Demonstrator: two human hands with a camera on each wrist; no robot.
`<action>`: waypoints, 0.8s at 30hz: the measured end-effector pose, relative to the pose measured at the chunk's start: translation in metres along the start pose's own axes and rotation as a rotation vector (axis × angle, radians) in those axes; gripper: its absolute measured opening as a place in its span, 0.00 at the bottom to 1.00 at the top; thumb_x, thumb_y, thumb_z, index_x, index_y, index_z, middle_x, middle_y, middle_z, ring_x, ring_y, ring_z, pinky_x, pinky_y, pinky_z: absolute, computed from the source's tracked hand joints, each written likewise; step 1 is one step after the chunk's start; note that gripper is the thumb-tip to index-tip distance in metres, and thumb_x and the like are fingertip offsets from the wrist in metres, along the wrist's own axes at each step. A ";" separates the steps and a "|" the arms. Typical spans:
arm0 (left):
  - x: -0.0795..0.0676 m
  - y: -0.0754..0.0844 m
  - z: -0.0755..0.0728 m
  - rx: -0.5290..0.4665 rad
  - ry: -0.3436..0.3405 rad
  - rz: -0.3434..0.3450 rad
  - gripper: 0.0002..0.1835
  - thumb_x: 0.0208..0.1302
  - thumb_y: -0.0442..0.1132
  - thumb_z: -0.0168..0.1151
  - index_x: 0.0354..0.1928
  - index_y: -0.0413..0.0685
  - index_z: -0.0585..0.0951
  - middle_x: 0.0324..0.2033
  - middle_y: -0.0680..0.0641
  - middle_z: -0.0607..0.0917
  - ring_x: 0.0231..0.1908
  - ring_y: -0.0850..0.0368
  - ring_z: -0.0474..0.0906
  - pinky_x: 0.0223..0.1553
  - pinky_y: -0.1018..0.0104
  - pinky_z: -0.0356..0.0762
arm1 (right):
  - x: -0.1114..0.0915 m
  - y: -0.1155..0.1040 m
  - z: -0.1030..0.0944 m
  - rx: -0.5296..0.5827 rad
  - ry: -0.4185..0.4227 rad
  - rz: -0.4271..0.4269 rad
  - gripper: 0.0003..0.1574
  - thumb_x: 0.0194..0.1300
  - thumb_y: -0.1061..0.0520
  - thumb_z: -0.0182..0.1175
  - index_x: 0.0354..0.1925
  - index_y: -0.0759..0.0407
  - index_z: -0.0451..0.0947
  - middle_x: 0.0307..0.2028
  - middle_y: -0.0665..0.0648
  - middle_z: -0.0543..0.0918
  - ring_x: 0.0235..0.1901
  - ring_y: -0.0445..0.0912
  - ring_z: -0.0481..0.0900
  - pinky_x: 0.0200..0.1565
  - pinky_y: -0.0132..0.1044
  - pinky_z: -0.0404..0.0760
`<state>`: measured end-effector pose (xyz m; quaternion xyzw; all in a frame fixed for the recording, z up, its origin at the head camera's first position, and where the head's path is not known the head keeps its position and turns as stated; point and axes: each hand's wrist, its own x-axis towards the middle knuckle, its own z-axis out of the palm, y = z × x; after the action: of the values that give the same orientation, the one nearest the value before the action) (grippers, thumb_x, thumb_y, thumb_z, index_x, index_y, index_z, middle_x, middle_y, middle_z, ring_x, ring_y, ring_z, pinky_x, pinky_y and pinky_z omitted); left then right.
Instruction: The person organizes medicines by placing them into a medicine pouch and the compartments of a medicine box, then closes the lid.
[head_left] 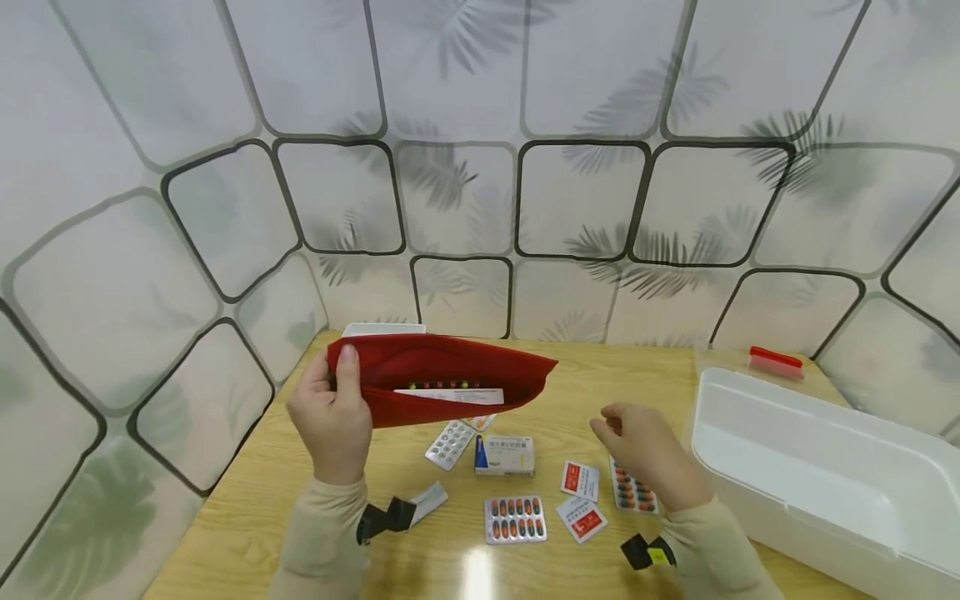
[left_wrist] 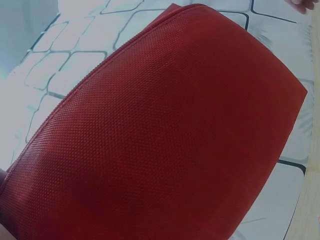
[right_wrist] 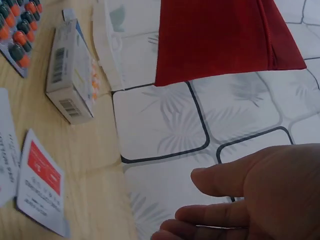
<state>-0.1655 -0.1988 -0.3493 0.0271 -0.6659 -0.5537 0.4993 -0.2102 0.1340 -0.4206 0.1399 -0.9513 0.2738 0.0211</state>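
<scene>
My left hand (head_left: 335, 417) grips one end of a red zip pouch (head_left: 442, 408) and holds it up over the table, its thumb on the near side. The pouch's mouth gapes, and inside lie a white box (head_left: 457, 396) and a strip of coloured capsules. In the left wrist view the pouch's textured side fills most of the picture. My right hand (head_left: 648, 450) hovers empty to the right of the pouch, fingers loosely bent, above a blister pack of orange and black capsules (head_left: 633, 490). The right wrist view shows its thumb and fingers apart with nothing between them.
On the wooden table lie a medicine box (head_left: 504, 456), another capsule blister (head_left: 515, 520), a silver blister (head_left: 450, 445), two red-and-white sachets (head_left: 581, 481) and a small white packet (head_left: 429, 502). A white bin (head_left: 810, 500) stands at right, a red-topped item (head_left: 776, 362) behind it.
</scene>
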 end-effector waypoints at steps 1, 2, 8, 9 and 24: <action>0.000 0.000 0.000 -0.005 -0.004 -0.001 0.12 0.68 0.33 0.55 0.34 0.28 0.82 0.26 0.37 0.84 0.26 0.62 0.78 0.27 0.75 0.74 | 0.000 0.000 0.005 0.023 -0.021 0.001 0.23 0.68 0.52 0.57 0.50 0.71 0.78 0.41 0.63 0.84 0.42 0.54 0.82 0.43 0.50 0.80; 0.000 0.000 0.000 -0.008 -0.009 0.000 0.12 0.68 0.33 0.55 0.34 0.28 0.82 0.26 0.37 0.84 0.26 0.62 0.78 0.27 0.75 0.74 | 0.000 0.000 0.010 0.048 -0.041 -0.001 0.22 0.68 0.52 0.58 0.49 0.70 0.79 0.40 0.61 0.84 0.41 0.52 0.82 0.43 0.48 0.80; 0.000 0.008 0.001 -0.018 -0.018 0.026 0.12 0.68 0.31 0.55 0.32 0.27 0.82 0.25 0.36 0.83 0.25 0.62 0.77 0.26 0.76 0.73 | -0.004 -0.015 0.035 0.116 -0.155 -0.002 0.11 0.63 0.55 0.63 0.37 0.61 0.85 0.33 0.52 0.85 0.34 0.43 0.81 0.38 0.41 0.81; 0.000 0.012 0.002 -0.021 -0.017 0.029 0.12 0.67 0.31 0.55 0.31 0.27 0.81 0.24 0.35 0.83 0.25 0.62 0.77 0.26 0.76 0.73 | -0.005 -0.017 0.038 0.114 -0.167 0.006 0.08 0.62 0.55 0.64 0.36 0.59 0.85 0.32 0.50 0.85 0.32 0.41 0.80 0.37 0.40 0.80; 0.000 0.002 -0.001 -0.001 -0.023 0.022 0.12 0.68 0.34 0.56 0.34 0.31 0.83 0.26 0.39 0.85 0.26 0.63 0.78 0.27 0.76 0.75 | -0.011 -0.027 0.062 0.113 -0.273 0.008 0.06 0.58 0.54 0.67 0.26 0.54 0.84 0.27 0.48 0.83 0.24 0.39 0.76 0.28 0.36 0.77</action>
<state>-0.1645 -0.1987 -0.3481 0.0131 -0.6717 -0.5487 0.4976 -0.1902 0.0825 -0.4605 0.1729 -0.9290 0.3054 -0.1175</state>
